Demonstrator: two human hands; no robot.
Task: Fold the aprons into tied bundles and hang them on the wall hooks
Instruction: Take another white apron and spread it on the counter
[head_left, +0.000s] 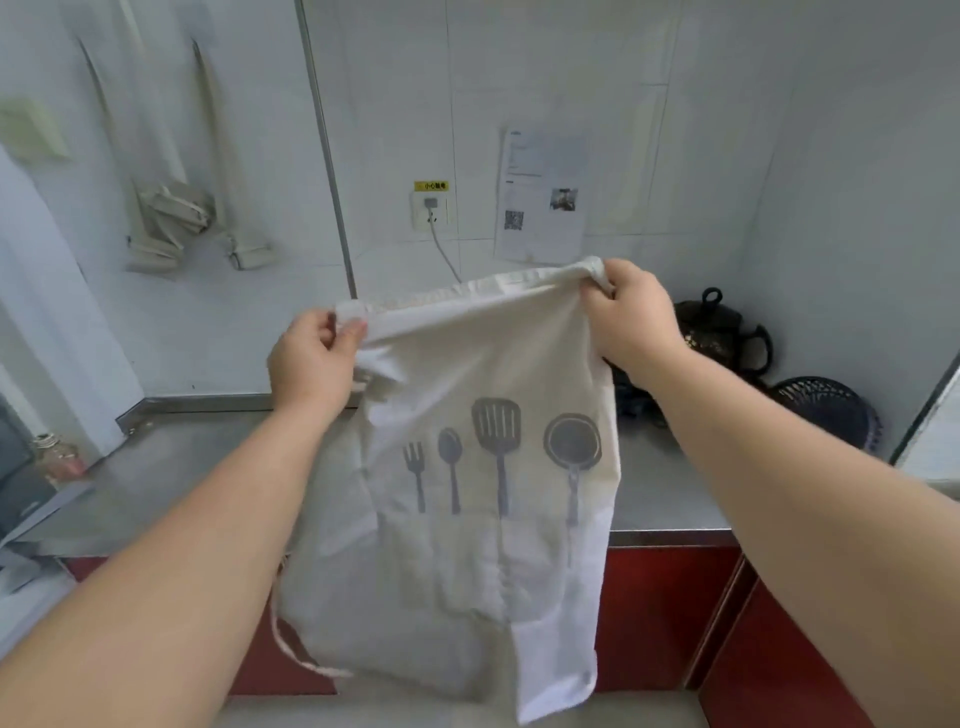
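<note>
A cream apron (467, 545) printed with a grey fork, spoon, spatula and pan hangs in the air in front of the steel counter (182, 467). My left hand (311, 364) pinches its top left corner. My right hand (631, 317) grips the bunched top right corner, slightly higher. The cloth hangs down past the counter's front edge, and a thin tie string (291, 649) dangles at its lower left. On the left wall hangs a tied cream apron bundle (176, 218) by its straps; the hook itself is out of view.
A black teapot (722, 327) and a dark basket (826, 410) sit at the counter's back right. A wall socket with a plugged cable (431, 208) and a paper notice (543, 197) are on the tiled wall. Red cabinet doors (670, 613) lie below the counter.
</note>
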